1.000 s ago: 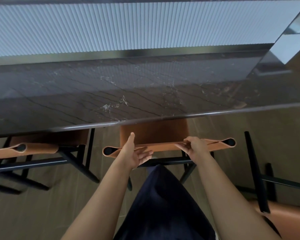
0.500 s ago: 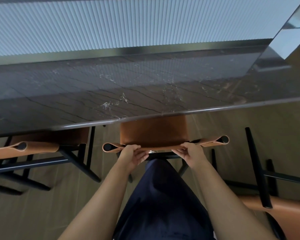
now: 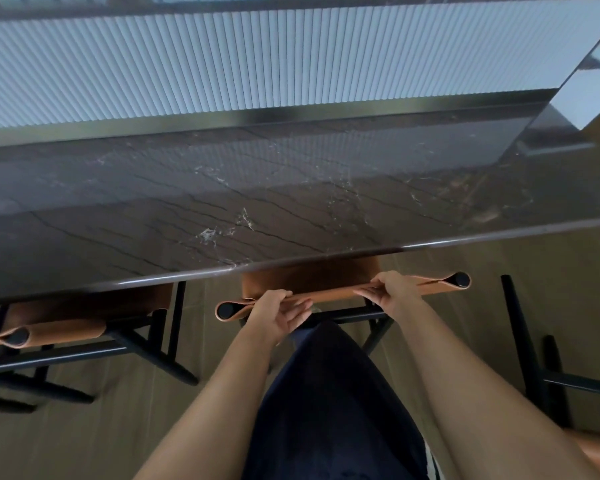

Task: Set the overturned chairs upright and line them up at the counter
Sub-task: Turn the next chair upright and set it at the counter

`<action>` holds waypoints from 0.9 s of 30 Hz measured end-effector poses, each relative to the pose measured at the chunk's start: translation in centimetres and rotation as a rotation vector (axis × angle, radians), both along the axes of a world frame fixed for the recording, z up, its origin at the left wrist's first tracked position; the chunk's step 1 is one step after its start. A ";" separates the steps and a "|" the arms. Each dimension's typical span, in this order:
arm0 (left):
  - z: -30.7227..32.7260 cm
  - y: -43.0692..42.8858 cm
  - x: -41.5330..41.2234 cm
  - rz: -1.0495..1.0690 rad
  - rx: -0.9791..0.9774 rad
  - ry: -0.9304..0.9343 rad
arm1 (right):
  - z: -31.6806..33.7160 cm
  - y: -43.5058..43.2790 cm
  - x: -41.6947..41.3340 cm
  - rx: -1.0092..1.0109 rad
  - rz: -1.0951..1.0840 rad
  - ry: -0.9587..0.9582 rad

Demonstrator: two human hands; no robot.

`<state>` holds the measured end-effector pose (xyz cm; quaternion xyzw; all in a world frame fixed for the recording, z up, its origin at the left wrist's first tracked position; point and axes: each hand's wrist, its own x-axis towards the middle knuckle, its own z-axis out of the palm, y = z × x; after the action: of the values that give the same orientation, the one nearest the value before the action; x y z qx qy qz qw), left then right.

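Observation:
An upright chair with a tan leather back (image 3: pixel 329 295) and black frame stands at the dark marble counter (image 3: pixel 257 209), its seat partly under the counter edge. My left hand (image 3: pixel 278 311) grips the top of the leather backrest left of centre. My right hand (image 3: pixel 392 292) grips the same backrest right of centre. A second upright tan chair (image 3: pixel 66 323) stands to the left, tucked under the counter. An overturned chair (image 3: pixel 548 368) lies at the right, its black legs pointing up and its tan seat at the bottom right corner.
A ribbed pale wall panel (image 3: pixel 257 60) runs behind the counter. My dark-clothed leg (image 3: pixel 329 403) is right behind the middle chair. Wooden floor (image 3: pixel 101 427) shows between the chairs.
My left hand went from open fingers to gripping the backrest. The middle chair has slid forward, further under the counter edge, with both hands on it.

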<state>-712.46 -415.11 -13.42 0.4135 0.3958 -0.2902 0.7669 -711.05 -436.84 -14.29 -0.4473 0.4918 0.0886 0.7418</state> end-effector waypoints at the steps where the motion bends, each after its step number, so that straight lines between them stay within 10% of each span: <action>1: -0.1 -0.1 0.2 0.001 0.002 0.007 | 0.1 0.0 0.0 -0.002 -0.001 0.006; 27: 2.6 -1.5 -3.6 0.102 0.077 -0.095 | 2.2 -3.7 -5.8 0.113 0.088 -0.075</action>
<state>-716.10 -416.64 -10.82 0.4354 0.3906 -0.2154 0.7820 -716.83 -440.55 -12.07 -0.4288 0.4379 0.1319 0.7791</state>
